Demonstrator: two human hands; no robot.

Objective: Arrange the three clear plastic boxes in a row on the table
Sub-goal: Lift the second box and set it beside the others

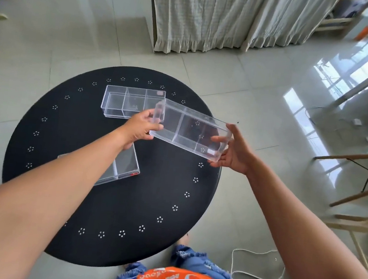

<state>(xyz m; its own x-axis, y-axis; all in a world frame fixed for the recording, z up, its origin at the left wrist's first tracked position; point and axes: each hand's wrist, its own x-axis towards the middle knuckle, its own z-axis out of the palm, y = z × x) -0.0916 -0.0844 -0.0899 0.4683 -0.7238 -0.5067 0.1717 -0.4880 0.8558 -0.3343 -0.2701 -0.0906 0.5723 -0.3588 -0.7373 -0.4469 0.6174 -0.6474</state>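
Observation:
A clear plastic box with inner dividers is held tilted above the right side of the round black table. My left hand grips its left end and my right hand grips its right end. A second clear box lies flat on the table's far side, just behind my left hand. The third clear box lies nearer on the table, mostly hidden under my left forearm.
A white cord lies on the tiled floor at the table's right. Wooden chair legs stand to the right. A curtain hangs behind the table.

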